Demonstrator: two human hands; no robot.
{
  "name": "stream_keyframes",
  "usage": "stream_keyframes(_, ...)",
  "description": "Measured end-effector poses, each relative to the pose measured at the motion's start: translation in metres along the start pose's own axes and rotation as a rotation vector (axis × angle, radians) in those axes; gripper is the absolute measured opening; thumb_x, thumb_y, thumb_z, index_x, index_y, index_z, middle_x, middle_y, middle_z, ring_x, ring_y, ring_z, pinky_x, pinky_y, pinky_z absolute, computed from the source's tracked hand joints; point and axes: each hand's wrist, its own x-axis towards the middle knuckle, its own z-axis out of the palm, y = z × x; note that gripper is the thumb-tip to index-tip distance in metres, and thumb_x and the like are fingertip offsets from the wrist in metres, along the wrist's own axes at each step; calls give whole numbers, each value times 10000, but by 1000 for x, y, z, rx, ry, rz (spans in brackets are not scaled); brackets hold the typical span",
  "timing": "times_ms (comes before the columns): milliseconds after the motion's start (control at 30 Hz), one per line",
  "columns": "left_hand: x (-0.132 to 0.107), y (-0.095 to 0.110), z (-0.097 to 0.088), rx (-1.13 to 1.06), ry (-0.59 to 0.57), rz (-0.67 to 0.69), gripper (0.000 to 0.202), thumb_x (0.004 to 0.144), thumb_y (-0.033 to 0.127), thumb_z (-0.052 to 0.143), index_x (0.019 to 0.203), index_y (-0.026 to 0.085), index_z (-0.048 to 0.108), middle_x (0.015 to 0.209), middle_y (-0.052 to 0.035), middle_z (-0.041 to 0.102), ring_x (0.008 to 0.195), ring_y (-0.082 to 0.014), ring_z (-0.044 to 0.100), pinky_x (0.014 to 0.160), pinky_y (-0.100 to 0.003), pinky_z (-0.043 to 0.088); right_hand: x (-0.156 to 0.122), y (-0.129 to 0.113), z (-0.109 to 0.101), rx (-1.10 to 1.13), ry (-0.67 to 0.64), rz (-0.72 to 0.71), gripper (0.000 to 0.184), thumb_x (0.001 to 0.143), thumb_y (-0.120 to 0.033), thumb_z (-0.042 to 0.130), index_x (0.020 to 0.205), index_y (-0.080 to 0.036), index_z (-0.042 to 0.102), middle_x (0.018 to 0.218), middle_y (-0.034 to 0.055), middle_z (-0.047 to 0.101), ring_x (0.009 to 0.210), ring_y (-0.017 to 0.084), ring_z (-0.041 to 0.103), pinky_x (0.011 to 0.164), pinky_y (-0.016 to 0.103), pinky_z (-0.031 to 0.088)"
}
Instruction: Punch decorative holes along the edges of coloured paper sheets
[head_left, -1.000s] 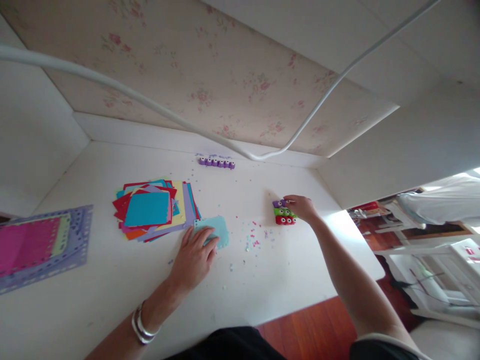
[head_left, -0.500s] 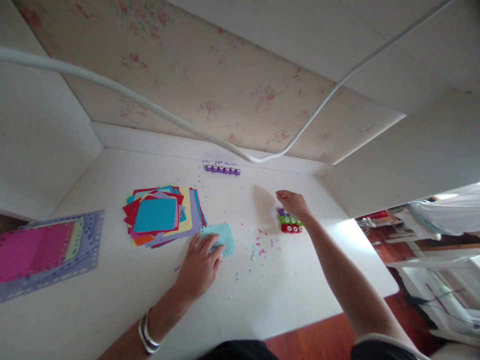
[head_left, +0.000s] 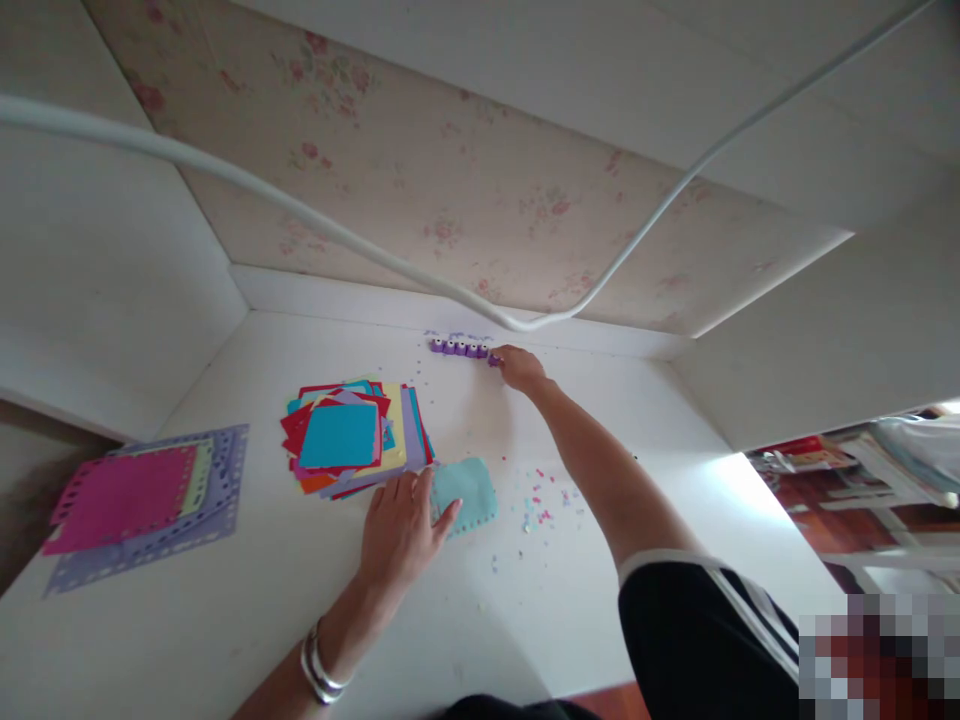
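Note:
On the white table lies a pale teal card (head_left: 471,490) with small holes punched along its edges. My left hand (head_left: 401,515) rests flat at the card's left edge, fingers stretched out and the thumb on the card. At the back, a row of small purple paper punches (head_left: 460,349) stands near the wall. My right hand (head_left: 521,368) reaches to the row's right end, its fingers closed on the last purple punch (head_left: 494,359), which sits slightly apart from the others. The green and red punches are hidden behind my right forearm.
A loose pile of coloured paper (head_left: 339,435) lies left of the card. Farther left are punched sheets in pink (head_left: 124,495) and purple. Paper bits (head_left: 541,500) are scattered right of the card. A white cable (head_left: 337,232) hangs across the view.
My right hand has moved left and back, from above the green and red punches to the purple row's right end. The left hand has shifted slightly on the card; the view has turned a little.

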Motion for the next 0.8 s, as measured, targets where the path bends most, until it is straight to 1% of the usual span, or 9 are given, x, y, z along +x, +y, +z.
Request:
stream_keyframes(100,0,6,3,-38,-29,24,479,867,515,520,1191,162,542,998,-131,628,903,-276,577,771,-404,423,-17,6,-5,16,-10,16,275,903,-226,513,1123,-228,677,1240,80,625,1125,271,575,986,396,408)
stream_keyframes(167,0,11,5,-74,-59,26,443,856,468,560,1190,176,543,1104,-146,612,980,-301,565,799,-430,429,-38,10,-7,45,-10,22,231,894,-266,549,1067,-216,692,1194,88,644,1088,252,597,963,366,424)
stream_keyframes(300,-1,12,13,-178,-74,32,397,853,352,585,1214,195,532,1214,-146,580,1098,-312,537,870,-462,445,-100,11,-3,194,23,60,282,926,-340,500,1148,-212,619,1135,80,672,982,182,652,872,311,491)
stream_keyframes(367,-2,8,18,-242,-59,36,394,856,307,579,1230,197,520,1279,-151,543,1130,-298,534,904,-462,451,-136,6,7,617,62,154,333,907,-407,512,1171,-214,577,1101,86,680,878,176,686,785,322,539)
stream_keyframes(433,-3,4,22,-297,-49,31,396,851,272,584,1234,202,511,1337,-151,499,1156,-288,531,926,-455,457,-171,-3,20,948,67,204,373,857,-459,574,1141,-217,573,1116,89,669,835,182,700,769,346,561)
stream_keyframes(467,-3,3,23,-319,-46,28,398,846,261,590,1232,204,509,1349,-149,490,1170,-287,526,936,-456,458,-187,-8,27,1046,74,227,381,831,-466,609,1119,-218,582,1113,86,669,831,186,702,782,355,563)
stream_keyframes(533,-3,1,26,-350,-44,27,410,839,245,600,1235,211,500,1339,-140,503,1199,-292,512,951,-469,455,-214,-17,42,1119,48,253,380,808,-464,642,1102,-226,606,1027,67,699,821,192,700,788,366,564)
stream_keyframes(633,-1,0,26,-391,-46,32,452,833,214,605,1265,214,472,1311,-131,541,1211,-297,508,968,-489,444,-238,-28,59,1099,-14,278,382,796,-447,668,1109,-231,638,814,36,720,796,210,695,771,380,560)
stream_keyframes(800,2,2,20,-435,-82,22,417,819,172,615,1221,219,516,1144,-83,658,1069,-276,595,941,-479,465,-247,-39,70,1238,37,359,374,768,-452,703,1076,-247,646,847,29,726,814,213,699,840,417,546)
